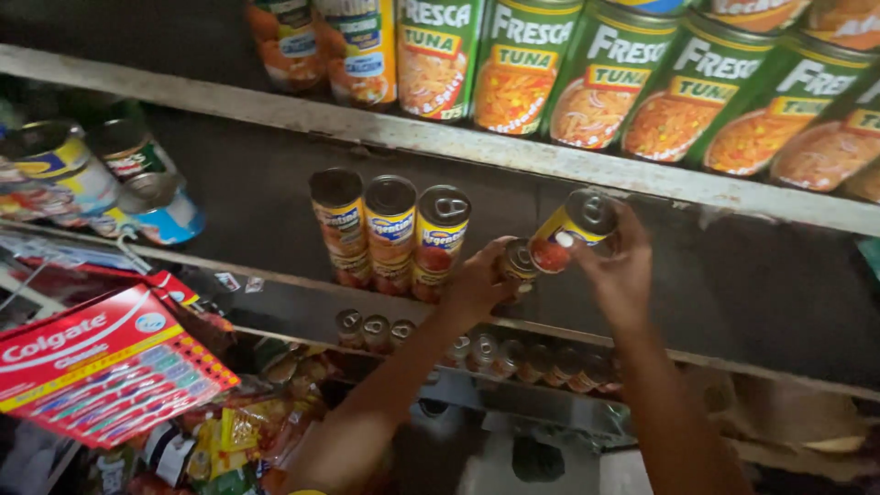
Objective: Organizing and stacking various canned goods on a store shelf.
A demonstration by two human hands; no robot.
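Holding one yellow can (576, 229) in right hand (616, 275) at frame centre, fingers wrapped round it, long axis tilted, lid up-right. Gripping a smaller can (519, 264) in left hand (477, 286), just left of it, beside three upright cans (391, 234) on shelf (275, 302).

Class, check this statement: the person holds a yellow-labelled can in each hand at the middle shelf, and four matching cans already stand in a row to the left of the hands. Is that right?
Not quite. The head view shows three standing cans in that row, not four. The rest holds: the left hand and the right hand each hold a yellow-labelled can at the middle shelf.
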